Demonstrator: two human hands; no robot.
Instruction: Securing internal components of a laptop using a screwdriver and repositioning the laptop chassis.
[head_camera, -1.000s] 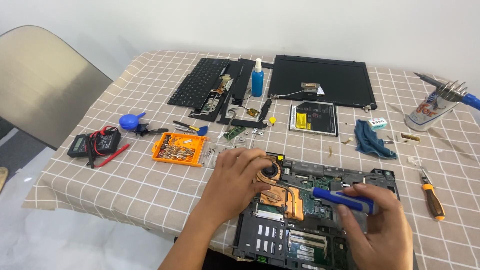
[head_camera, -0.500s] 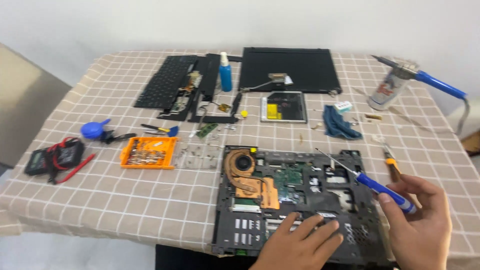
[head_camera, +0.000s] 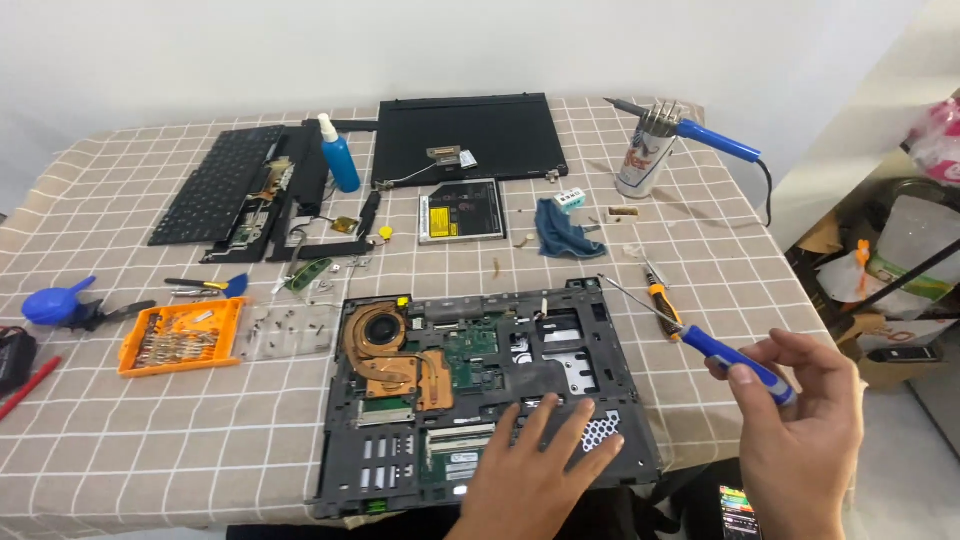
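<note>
Orange tray (head_camera: 182, 337): far left of the fingers, on the checked cloth; holds a row of metal bits, too small to tell apart.
Clear tray (head_camera: 289, 331): just right of the orange one, left of the laptop base; small screws lie scattered in it.
Laptop base (head_camera: 478, 388): opened, lying flat under the left fingers; copper heat pipe and fan (head_camera: 381, 329) sit up and left of the fingertips, green board between.
Left hand (head_camera: 524, 482): palm down on the near edge of the base, fingers (head_camera: 578, 428) spread wide and flat, gripping nothing.
Optical drive (head_camera: 460, 211): well beyond the left fingertips, beside a blue cloth (head_camera: 562, 229).
Screwdriver (head_camera: 700, 340): blue handle pinched in the right fingers, thin shaft slanting up and left, tip over the base's far right corner.
Right hand (head_camera: 800, 430): right of the base, fingers curled closed around the blue handle.
Metal can (head_camera: 643, 160): far above the right fingers; upright, metal tools stand in it, a blue soldering iron (head_camera: 712, 135) resting across its top.
</note>
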